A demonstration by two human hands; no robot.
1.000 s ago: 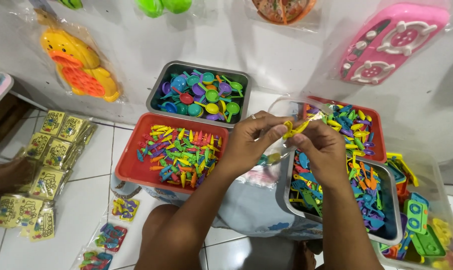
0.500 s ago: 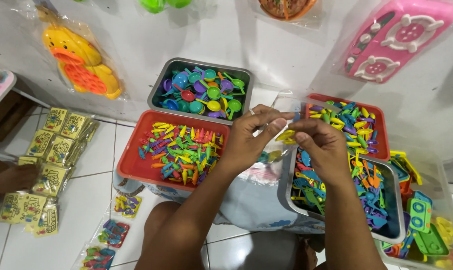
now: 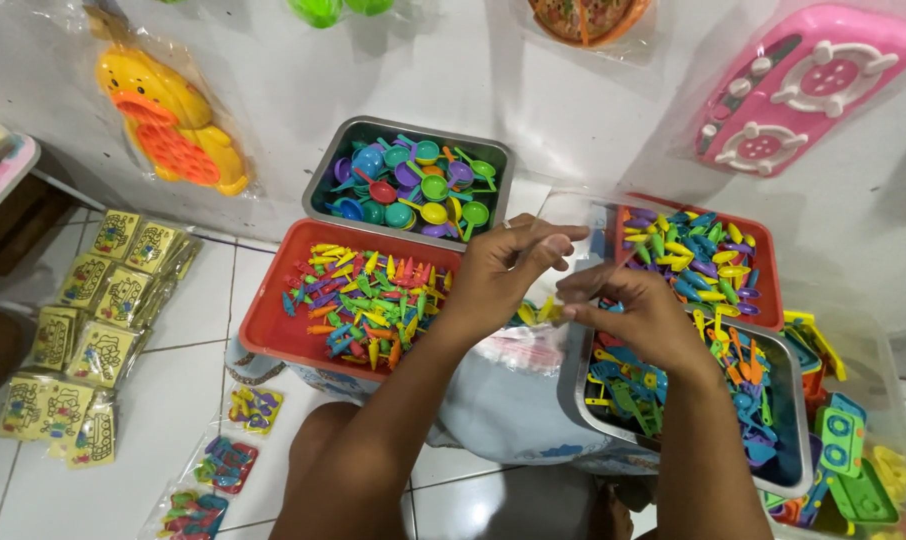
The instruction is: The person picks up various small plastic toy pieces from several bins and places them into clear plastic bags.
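A: What do the hands hold?
B: The left hand (image 3: 498, 275) pinches the upper edge of a clear bag (image 3: 573, 215), fingers closed on it. The right hand (image 3: 638, 315) is curled at the bag's lower edge; its grip cannot be told.
A: Where is the bag?
B: Between the red tray (image 3: 273, 330) at left and the steel tray (image 3: 588, 420) at right, near the far steel tray (image 3: 323, 180).

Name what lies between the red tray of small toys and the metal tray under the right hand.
Head view: a blue-and-white cloth bundle lies between the red tray and metal tray.
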